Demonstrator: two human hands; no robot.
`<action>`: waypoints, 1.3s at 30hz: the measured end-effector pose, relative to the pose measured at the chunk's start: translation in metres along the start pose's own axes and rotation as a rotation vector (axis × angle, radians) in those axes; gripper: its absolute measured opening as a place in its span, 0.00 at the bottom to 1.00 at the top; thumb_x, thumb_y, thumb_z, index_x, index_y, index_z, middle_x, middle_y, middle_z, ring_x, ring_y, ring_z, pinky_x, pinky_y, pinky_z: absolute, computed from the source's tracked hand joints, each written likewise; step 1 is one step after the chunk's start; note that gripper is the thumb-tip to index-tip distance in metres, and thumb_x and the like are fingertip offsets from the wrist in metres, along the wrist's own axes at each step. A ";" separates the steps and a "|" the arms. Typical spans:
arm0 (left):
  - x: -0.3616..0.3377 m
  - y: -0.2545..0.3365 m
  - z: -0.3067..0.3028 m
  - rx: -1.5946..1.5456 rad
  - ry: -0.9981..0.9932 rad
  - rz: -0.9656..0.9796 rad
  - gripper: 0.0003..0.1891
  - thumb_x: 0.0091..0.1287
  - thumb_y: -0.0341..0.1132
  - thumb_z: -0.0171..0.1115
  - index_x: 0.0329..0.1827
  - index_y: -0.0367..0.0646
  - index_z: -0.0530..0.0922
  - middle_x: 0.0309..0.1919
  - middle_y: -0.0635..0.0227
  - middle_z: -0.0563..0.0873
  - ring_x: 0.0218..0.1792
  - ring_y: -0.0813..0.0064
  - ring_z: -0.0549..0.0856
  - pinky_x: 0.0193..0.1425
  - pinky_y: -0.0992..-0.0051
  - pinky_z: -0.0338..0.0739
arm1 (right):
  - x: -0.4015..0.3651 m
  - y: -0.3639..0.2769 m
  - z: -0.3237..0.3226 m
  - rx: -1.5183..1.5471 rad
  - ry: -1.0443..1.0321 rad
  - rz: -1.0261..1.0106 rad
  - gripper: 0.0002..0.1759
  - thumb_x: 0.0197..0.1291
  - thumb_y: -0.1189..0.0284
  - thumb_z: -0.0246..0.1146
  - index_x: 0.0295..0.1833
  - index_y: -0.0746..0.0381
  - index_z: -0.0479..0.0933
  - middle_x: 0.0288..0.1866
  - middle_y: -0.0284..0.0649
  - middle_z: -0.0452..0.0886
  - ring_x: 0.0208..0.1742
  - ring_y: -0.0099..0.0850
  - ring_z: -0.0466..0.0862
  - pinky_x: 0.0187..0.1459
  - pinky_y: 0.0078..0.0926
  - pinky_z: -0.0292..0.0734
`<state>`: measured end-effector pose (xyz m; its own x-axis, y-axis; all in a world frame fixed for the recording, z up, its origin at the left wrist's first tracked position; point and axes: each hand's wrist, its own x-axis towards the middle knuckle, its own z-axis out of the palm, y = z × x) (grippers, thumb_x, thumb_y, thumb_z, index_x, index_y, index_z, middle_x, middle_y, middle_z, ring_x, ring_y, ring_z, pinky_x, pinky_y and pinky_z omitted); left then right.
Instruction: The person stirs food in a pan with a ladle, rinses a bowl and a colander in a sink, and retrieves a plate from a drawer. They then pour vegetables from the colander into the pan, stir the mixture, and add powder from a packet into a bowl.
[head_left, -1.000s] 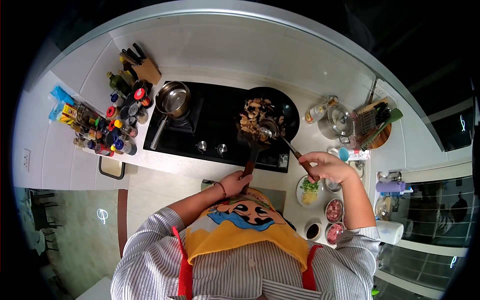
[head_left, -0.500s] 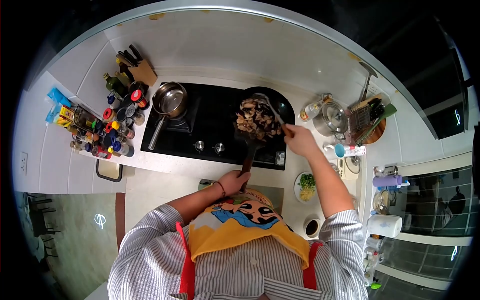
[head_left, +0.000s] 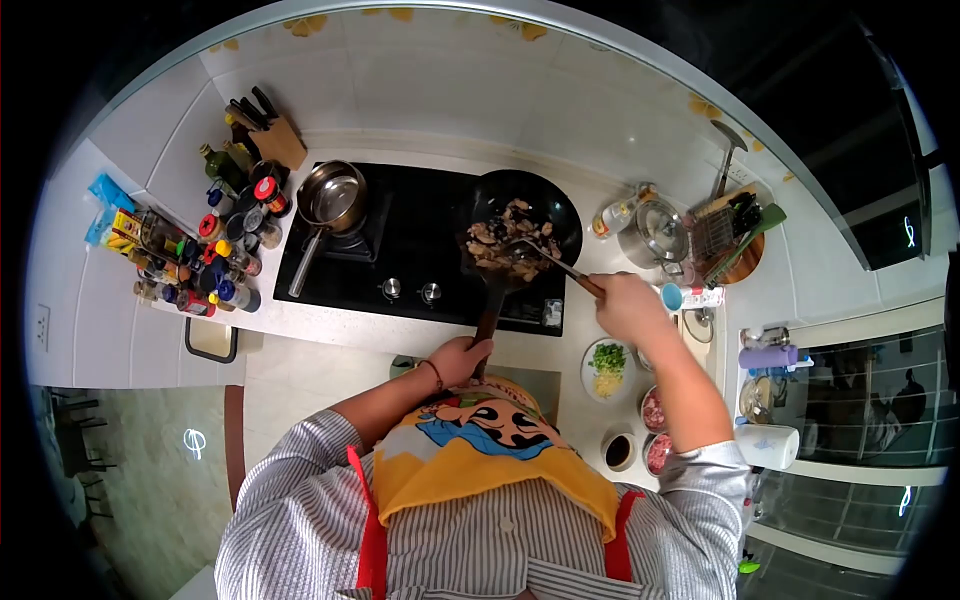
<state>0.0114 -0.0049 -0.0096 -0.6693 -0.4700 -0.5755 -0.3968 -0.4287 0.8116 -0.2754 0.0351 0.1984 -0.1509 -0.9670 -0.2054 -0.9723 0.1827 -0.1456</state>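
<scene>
Left hand point(head_left: 459, 361) here, fingers wrapped round the brown handle point(head_left: 488, 318) of the black wok point(head_left: 562, 205), which sits at the right of the stove point(head_left: 420, 240)! And the right hand point(head_left: 632, 306)? Fingers clasping the ladle point(head_left: 591, 287), its metal end down among the browned pieces point(head_left: 487, 250) in the wok's near part. Over on the left, a saucepan point(head_left: 335, 198); at the near edge, 2 silver knobs point(head_left: 391, 288); near right, a plate point(head_left: 588, 380) of chopped greens on the table point(head_left: 585, 348).
</scene>
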 end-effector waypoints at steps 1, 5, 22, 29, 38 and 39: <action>0.003 -0.002 -0.001 0.009 0.003 -0.006 0.24 0.81 0.53 0.54 0.49 0.36 0.79 0.28 0.66 0.83 0.26 0.74 0.87 0.28 0.77 0.80 | 0.007 0.004 0.012 -0.004 0.003 -0.002 0.20 0.58 0.75 0.62 0.56 0.55 0.87 0.44 0.57 0.87 0.50 0.54 0.87 0.53 0.50 0.83; -0.011 0.013 0.003 -0.011 0.009 -0.019 0.24 0.81 0.53 0.54 0.49 0.35 0.79 0.28 0.66 0.84 0.25 0.74 0.87 0.27 0.77 0.80 | 0.024 0.001 0.042 0.228 0.000 0.094 0.20 0.60 0.75 0.61 0.58 0.61 0.85 0.49 0.59 0.87 0.52 0.56 0.86 0.56 0.48 0.82; -0.008 0.013 0.004 -0.013 0.009 -0.039 0.24 0.81 0.54 0.54 0.49 0.37 0.79 0.26 0.66 0.84 0.25 0.77 0.87 0.27 0.79 0.78 | -0.010 0.005 0.001 0.098 -0.023 0.020 0.18 0.59 0.75 0.61 0.55 0.60 0.87 0.43 0.60 0.86 0.49 0.56 0.86 0.54 0.50 0.81; -0.015 0.019 0.005 -0.020 0.003 -0.070 0.24 0.81 0.53 0.53 0.48 0.37 0.78 0.26 0.67 0.84 0.24 0.77 0.85 0.26 0.79 0.77 | 0.007 0.029 0.026 0.359 0.259 0.157 0.18 0.61 0.73 0.61 0.55 0.62 0.85 0.42 0.62 0.85 0.48 0.59 0.86 0.53 0.50 0.81; -0.007 0.014 0.008 -0.086 0.019 -0.043 0.23 0.82 0.52 0.53 0.46 0.36 0.78 0.24 0.68 0.80 0.22 0.76 0.82 0.27 0.77 0.77 | 0.001 0.015 0.018 0.400 -0.006 0.108 0.21 0.61 0.74 0.61 0.60 0.58 0.85 0.44 0.59 0.86 0.50 0.57 0.86 0.54 0.46 0.82; -0.006 0.013 0.007 -0.062 0.004 -0.043 0.23 0.82 0.52 0.53 0.46 0.36 0.78 0.24 0.69 0.80 0.23 0.76 0.82 0.27 0.77 0.77 | -0.011 0.013 -0.004 0.401 -0.009 0.109 0.21 0.61 0.74 0.61 0.60 0.58 0.85 0.44 0.59 0.86 0.50 0.57 0.86 0.54 0.46 0.82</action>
<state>0.0062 -0.0024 0.0047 -0.6500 -0.4530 -0.6102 -0.3853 -0.4957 0.7784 -0.2869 0.0475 0.2030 -0.2461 -0.9369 -0.2484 -0.8041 0.3404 -0.4873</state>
